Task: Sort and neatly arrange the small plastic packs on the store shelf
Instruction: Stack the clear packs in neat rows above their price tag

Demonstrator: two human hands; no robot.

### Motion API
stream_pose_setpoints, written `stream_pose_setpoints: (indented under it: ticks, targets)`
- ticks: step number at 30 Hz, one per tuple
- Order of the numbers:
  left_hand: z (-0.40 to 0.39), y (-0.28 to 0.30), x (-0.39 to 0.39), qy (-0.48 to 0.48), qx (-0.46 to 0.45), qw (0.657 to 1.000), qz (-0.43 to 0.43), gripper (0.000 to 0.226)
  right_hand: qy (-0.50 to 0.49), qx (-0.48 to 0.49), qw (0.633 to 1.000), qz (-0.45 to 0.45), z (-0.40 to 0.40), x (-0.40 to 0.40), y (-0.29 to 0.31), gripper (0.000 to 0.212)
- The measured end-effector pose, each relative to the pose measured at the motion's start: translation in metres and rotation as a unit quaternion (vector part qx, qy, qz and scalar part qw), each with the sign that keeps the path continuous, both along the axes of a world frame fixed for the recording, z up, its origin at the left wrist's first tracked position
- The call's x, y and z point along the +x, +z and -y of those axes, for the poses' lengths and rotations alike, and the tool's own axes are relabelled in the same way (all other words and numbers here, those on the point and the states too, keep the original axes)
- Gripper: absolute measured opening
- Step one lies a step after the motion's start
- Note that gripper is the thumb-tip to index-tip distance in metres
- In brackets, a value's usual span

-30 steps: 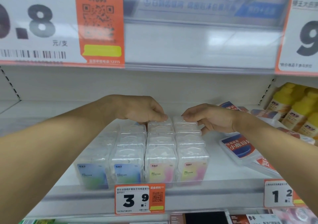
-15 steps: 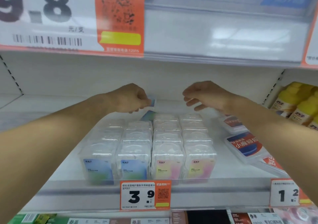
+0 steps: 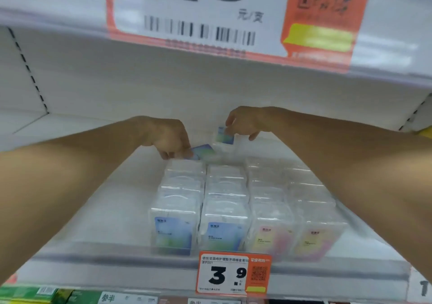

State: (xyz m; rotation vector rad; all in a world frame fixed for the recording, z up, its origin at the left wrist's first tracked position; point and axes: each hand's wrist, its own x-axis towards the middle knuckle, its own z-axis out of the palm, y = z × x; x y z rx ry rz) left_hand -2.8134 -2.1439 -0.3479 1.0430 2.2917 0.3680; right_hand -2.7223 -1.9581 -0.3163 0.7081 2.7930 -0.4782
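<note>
Behind the four tidy rows of packs [image 3: 245, 201] on the shelf [image 3: 121, 201], the left hand [image 3: 167, 137] pinched a tilted blue pack [image 3: 202, 151] and the right hand [image 3: 245, 121] gripped an upright blue pack [image 3: 225, 135], apparently to seat both in line.

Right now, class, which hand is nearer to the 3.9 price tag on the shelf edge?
Left, but only slightly. The left hand is behind the tag and to its left, holding a blue pack. The right hand is farther back, almost straight behind it, holding another pack.
</note>
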Motion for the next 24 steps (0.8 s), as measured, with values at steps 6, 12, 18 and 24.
stream_pose_setpoints:
  ticks: [6, 12, 18, 24]
  targets:
    - [0.025, -0.009, -0.015, 0.055, 0.019, 0.997, -0.043, 0.036, -0.023, -0.039, 0.998, 0.049, -0.002, -0.013, -0.013, 0.087]
    - [0.03, -0.002, -0.015, 0.095, 0.169, 0.98, 0.032, 0.021, 0.009, -0.03, 0.999, -0.012, 0.007, -0.007, 0.001, 0.085]
    - [0.03, 0.025, -0.002, 0.169, 0.324, 0.931, 0.017, 0.046, 0.007, -0.12, 0.984, -0.133, 0.01, 0.013, 0.014, 0.037]
    - [0.026, 0.023, 0.015, 0.084, 0.284, 0.954, 0.041, 0.038, 0.05, -0.183, 0.98, -0.062, 0.013, 0.044, 0.016, 0.019]
